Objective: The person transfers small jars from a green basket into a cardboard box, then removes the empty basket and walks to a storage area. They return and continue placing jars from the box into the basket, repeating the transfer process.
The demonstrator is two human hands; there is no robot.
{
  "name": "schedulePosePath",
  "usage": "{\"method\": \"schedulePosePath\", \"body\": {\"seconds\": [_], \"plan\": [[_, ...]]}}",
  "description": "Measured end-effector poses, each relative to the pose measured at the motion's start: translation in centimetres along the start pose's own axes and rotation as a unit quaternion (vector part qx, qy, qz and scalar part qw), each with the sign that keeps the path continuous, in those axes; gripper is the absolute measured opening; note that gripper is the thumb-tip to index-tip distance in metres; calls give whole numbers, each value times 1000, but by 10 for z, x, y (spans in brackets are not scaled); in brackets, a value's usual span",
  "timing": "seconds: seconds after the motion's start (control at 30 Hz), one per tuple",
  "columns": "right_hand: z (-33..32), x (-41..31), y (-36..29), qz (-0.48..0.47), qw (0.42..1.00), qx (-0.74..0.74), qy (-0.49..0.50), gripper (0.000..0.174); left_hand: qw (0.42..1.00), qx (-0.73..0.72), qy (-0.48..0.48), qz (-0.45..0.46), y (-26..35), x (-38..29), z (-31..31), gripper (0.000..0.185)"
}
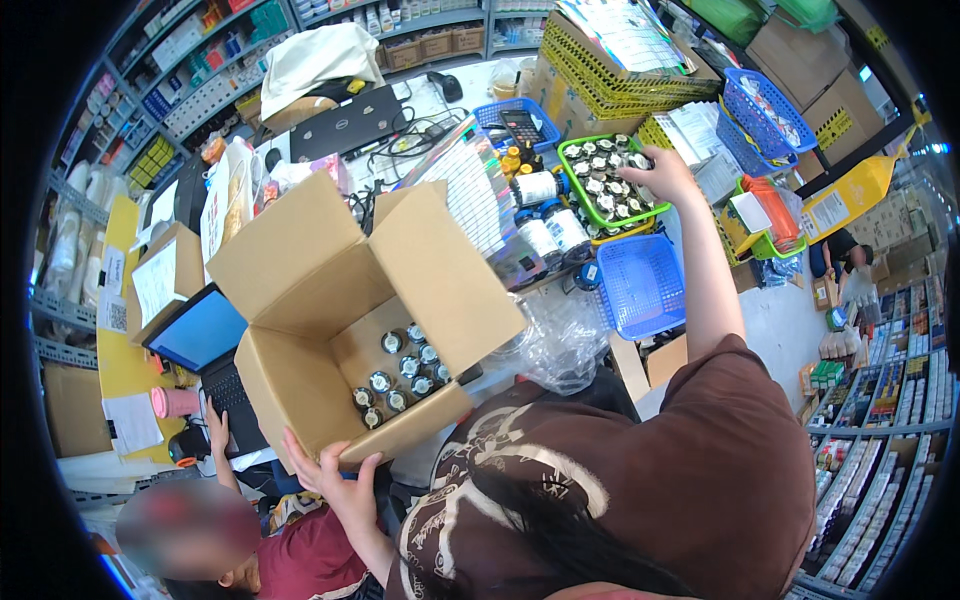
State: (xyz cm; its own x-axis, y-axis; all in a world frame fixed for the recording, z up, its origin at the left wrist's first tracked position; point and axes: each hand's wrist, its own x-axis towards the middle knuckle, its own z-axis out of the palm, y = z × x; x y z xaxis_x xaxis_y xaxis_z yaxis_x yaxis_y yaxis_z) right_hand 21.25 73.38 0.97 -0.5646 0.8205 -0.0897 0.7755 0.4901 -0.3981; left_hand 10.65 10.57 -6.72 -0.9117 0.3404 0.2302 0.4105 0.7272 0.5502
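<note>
An open cardboard box (300,360) stands before me with its flaps up and several small dark-capped bottles (409,367) upright on its floor. My left hand (337,469) holds the box's near edge from outside, fingers under or along the wall. At the upper right my right hand (660,176) reaches over a green plastic basket (611,223) packed with small bottles with silvery-white tops (598,166). Its fingers are at the bottles by the basket's right rim; whether they grip one is not clear. A blue plastic basket (641,289) lies nearer me, beside crumpled clear plastic (562,345).
Larger white-labelled bottles (562,229) stand left of the green basket. A taped carton (570,94) is behind it. At left are an open laptop (199,330), a pink tumbler (175,403) and a seated co-worker (311,547) whose hand is at the keyboard. Stocked shelves surround the area.
</note>
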Motion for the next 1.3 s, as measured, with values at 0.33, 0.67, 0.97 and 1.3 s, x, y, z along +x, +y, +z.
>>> {"method": "schedulePosePath", "body": {"seconds": [0.33, 0.67, 0.97, 1.3], "plan": [[110, 131, 121, 46, 997, 20, -55, 100, 1000, -23, 0, -6, 8, 3, 2, 48], [100, 128, 123, 155, 948, 203, -188, 68, 1000, -25, 5, -17, 12, 2, 5, 48], [101, 113, 128, 171, 907, 349, -162, 26, 999, -32, 10, -24, 16, 3, 5, 47], [120, 112, 102, 120, 992, 43, -7, 82, 999, -33, 11, -5, 8, 1, 5, 47]]}}
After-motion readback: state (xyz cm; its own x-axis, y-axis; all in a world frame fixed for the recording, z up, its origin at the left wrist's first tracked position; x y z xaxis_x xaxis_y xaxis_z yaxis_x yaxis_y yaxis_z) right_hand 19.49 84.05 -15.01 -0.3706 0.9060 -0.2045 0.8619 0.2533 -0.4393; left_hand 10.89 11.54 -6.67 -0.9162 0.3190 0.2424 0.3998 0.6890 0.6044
